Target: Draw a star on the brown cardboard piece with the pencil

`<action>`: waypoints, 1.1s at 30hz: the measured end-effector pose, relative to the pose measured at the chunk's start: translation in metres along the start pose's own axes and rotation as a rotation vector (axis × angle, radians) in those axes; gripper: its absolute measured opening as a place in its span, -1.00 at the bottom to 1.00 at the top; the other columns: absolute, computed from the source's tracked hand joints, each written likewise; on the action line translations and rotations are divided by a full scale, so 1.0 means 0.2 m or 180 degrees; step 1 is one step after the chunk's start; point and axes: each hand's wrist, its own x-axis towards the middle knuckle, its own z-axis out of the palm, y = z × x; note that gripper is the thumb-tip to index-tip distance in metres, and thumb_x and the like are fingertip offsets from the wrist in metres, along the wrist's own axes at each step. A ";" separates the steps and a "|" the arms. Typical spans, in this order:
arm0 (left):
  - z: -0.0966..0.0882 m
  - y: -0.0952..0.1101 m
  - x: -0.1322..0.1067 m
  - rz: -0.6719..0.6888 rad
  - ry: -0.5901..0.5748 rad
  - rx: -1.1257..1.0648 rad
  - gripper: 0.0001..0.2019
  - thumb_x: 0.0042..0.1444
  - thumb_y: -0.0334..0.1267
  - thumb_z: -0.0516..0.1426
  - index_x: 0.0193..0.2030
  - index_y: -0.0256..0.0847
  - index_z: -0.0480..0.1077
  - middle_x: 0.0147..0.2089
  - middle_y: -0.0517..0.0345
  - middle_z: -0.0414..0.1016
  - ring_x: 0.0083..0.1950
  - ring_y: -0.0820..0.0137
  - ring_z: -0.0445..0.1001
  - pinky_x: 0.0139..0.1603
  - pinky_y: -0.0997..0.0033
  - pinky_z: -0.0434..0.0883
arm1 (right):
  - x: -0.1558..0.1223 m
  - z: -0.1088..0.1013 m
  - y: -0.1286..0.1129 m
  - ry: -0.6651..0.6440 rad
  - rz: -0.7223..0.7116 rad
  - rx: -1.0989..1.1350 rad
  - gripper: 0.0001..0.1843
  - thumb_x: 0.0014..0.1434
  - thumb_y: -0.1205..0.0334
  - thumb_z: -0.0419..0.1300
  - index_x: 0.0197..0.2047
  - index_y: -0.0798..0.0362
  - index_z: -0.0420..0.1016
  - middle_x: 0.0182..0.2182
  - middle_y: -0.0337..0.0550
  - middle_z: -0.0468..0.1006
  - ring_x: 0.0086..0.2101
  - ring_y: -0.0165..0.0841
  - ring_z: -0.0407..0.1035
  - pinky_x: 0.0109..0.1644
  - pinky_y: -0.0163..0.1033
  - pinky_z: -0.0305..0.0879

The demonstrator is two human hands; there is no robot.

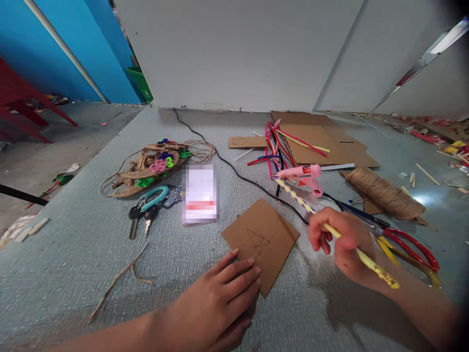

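Note:
A square piece of brown cardboard (278, 234) lies on the table before me, with a five-pointed star drawn on it in thin dark lines. My left hand (230, 293) rests flat on its lower left edge, fingers stretched out. To the right of the cardboard, my right hand (344, 244) is raised and closed around a yellow pencil (370, 264). The pencil's gold end points toward me; its front part slants up and left, its tip near a pink glue gun (300, 173). The pencil is apart from the cardboard.
Scissors (410, 249) and a twine roll (384, 193) lie right. Pipe cleaners (274, 142) and cardboard sheets (322, 139) lie behind. Left are keys (148, 212), a blurred-out white rectangle (200, 195) and a twine piece with flowers (154, 166). A black cord (234, 168) crosses the table.

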 end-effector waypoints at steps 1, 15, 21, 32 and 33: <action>0.00 0.00 0.00 -0.0001 0.0019 -0.0003 -0.58 0.21 -0.24 0.02 0.18 -0.33 0.24 0.18 0.03 0.38 0.21 0.20 0.32 0.26 0.07 0.23 | 0.00 -0.01 -0.01 -0.0147 0.0164 0.0102 -0.37 0.23 -0.28 -0.29 -0.13 -0.02 0.37 -0.55 -0.21 0.46 -0.59 -0.44 0.31 -0.52 -0.30 0.22; -0.02 0.00 0.01 0.0097 0.0018 0.0225 -0.61 0.23 -0.24 0.02 0.18 -0.30 0.27 0.17 0.09 0.39 0.19 0.29 0.35 0.28 0.20 0.23 | 0.02 0.25 0.19 -0.0128 0.1484 0.1493 -0.73 0.16 -0.01 0.15 -0.27 0.03 0.32 -0.44 -0.27 0.38 -0.48 -0.49 0.26 -0.49 -0.38 0.17; -0.03 -0.01 0.01 0.0038 0.0066 0.0106 -0.59 0.22 -0.25 0.04 0.19 -0.28 0.26 0.15 0.06 0.41 0.20 0.31 0.33 0.30 0.21 0.19 | 0.01 0.27 0.20 -0.0125 0.1754 0.1249 -0.73 0.11 0.01 0.20 -0.38 0.02 0.29 -0.57 -0.34 0.36 -0.56 -0.50 0.24 -0.54 -0.37 0.12; -0.02 -0.01 0.02 0.0103 0.0084 0.0268 -0.62 0.23 -0.23 0.01 0.16 -0.31 0.29 0.14 0.06 0.42 0.16 0.28 0.37 0.27 0.18 0.24 | -0.04 0.29 0.22 -0.0372 0.1658 0.0393 -0.68 0.17 0.00 0.14 -0.47 0.03 0.31 -0.62 -0.28 0.46 -0.57 -0.43 0.35 -0.51 -0.31 0.21; -0.02 -0.01 0.02 0.0103 0.0077 0.0286 -0.62 0.23 -0.23 0.01 0.15 -0.32 0.29 0.14 0.06 0.42 0.16 0.28 0.38 0.26 0.17 0.25 | -0.04 0.29 0.22 -0.0398 0.1706 0.0451 -0.68 0.17 -0.02 0.14 -0.47 0.03 0.31 -0.63 -0.29 0.46 -0.57 -0.44 0.34 -0.51 -0.32 0.21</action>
